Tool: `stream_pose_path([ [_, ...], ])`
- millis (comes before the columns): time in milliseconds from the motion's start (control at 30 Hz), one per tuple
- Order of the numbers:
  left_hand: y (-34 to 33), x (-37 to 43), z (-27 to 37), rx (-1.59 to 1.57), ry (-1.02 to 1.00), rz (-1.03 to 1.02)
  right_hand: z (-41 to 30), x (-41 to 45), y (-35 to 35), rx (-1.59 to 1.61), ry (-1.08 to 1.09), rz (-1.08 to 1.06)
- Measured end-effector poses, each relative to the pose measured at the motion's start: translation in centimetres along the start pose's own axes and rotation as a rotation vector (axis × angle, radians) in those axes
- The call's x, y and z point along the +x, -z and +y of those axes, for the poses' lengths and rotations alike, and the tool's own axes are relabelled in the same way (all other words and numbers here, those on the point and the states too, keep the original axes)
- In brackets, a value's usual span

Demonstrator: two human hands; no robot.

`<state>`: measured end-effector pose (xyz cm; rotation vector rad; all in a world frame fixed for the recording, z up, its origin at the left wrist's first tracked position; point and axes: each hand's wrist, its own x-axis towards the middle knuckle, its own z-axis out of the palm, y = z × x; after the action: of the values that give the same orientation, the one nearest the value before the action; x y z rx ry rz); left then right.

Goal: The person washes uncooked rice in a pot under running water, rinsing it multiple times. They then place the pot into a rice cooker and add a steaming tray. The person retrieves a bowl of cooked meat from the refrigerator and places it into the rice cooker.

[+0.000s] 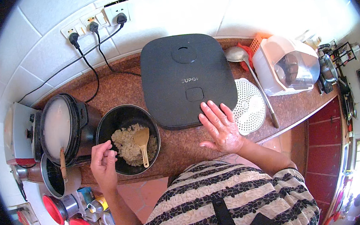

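My right hand point(220, 128) is spread flat with nothing in it, fingertips at the front edge of the closed lid of a black Supor rice cooker point(168, 91). To the left of the cooker stands a dark inner pot point(105, 122) with cooked rice point(125, 146) in it. A tan rice paddle point(142, 141) lies on the rice. My left hand point(105, 164) is by the pot's left rim, fingers loosely bent and thumb apart; it holds nothing I can see. Whether it touches the rim is unclear. Beside my right hand lies a white perforated steamer tray point(247, 106).
A long-handled metal ladle point(257, 83) lies past the tray, near a clear-fronted plastic box point(287, 67). At left, a dark cooker point(87, 120) has a whitish round top and a wooden handle point(63, 164); a metal pot point(73, 179) adjoins it. Black power cords point(96, 74) hang from wall sockets.
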<state>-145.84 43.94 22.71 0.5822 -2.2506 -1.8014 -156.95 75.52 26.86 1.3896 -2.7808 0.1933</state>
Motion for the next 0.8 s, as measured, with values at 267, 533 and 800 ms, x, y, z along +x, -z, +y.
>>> stream_pose_path([
  [267, -2.3, 0.0, -2.9, 0.05, 0.046, -0.007, 2.0, 0.4, -2.9, 0.123, -0.041, -0.012],
  [533, 4.7, -3.7, -9.0, 0.19, 0.013, 0.171, -5.3, -1.1, -5.5, 0.276, 0.05, 0.194],
  [800, 6.8, -8.6, -10.4, 0.006, 0.196, 0.26, -8.9, -5.5, -8.8, 0.74, -0.476, -0.386],
])
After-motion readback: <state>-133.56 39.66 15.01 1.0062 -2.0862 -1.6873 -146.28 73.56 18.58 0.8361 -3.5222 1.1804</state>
